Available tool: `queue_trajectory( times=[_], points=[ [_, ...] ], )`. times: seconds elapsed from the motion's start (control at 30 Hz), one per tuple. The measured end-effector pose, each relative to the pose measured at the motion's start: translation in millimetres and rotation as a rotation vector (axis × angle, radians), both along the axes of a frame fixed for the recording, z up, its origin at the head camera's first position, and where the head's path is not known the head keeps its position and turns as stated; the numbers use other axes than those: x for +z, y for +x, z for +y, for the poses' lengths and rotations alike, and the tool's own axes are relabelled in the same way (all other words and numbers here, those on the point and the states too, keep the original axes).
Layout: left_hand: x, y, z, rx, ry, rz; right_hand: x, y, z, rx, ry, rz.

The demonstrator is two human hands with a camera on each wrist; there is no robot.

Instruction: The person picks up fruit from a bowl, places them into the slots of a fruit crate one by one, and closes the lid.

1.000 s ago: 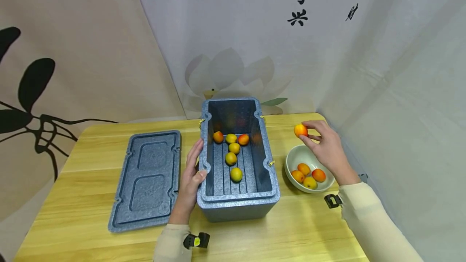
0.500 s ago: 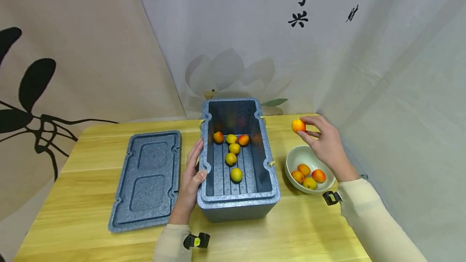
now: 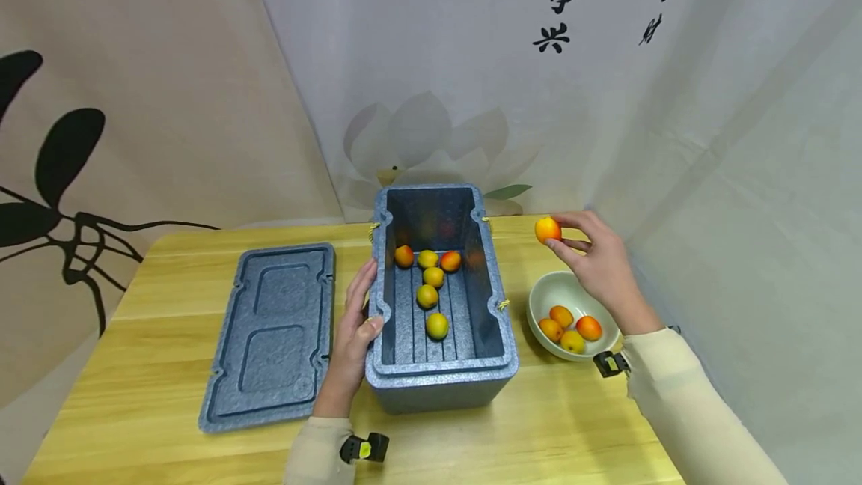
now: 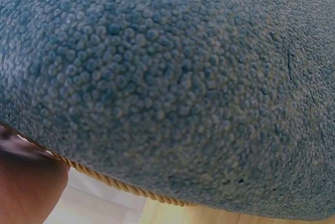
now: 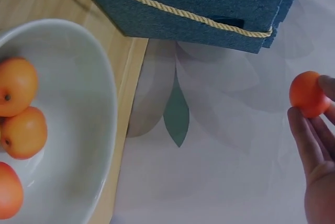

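Observation:
My right hand (image 3: pixel 602 268) pinches a small round orange-and-yellow fruit (image 3: pixel 548 230) between thumb and fingertips, above and behind a pale bowl (image 3: pixel 539 324). In the right wrist view the same fruit (image 5: pixel 306 94) shows at the fingertips, apart from the bowl. Several similar fruits (image 3: pixel 589 328) lie in the bowl. A deep blue-grey foam box (image 3: pixel 441 376) stands uncovered in the middle, with several yellow and orange fruits (image 3: pixel 437 326) on its ribbed floor. My left hand (image 3: pixel 352 343) holds the box's left wall, thumb on the rim and fingers along the outside.
A blue-grey foam lid (image 3: pixel 272 335) lies flat on the wooden table (image 3: pixel 141 365), left of the box. Twisted rope (image 5: pixel 172 9) runs along the box's side. A printed cloth (image 3: pixel 431 36) hangs behind the table, and another drape is at the right.
My right hand has shifted slightly left and up with the fruit in its fingers. The left hand stays on the box, and the other fruits lie as before.

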State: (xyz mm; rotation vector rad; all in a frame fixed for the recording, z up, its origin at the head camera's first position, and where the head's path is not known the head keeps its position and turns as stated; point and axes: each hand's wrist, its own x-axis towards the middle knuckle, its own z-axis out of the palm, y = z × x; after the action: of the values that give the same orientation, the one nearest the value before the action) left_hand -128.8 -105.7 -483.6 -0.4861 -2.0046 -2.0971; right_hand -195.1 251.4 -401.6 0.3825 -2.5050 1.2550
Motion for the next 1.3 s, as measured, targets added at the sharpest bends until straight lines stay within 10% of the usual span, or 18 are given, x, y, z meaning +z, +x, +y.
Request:
queue_trajectory(
  times=[1.3],
  points=[
    [2.0,0.5,1,0.001,0.008,-0.004,23.3,-22.7,-66,0.217,-0.084,0.104]
  ],
)
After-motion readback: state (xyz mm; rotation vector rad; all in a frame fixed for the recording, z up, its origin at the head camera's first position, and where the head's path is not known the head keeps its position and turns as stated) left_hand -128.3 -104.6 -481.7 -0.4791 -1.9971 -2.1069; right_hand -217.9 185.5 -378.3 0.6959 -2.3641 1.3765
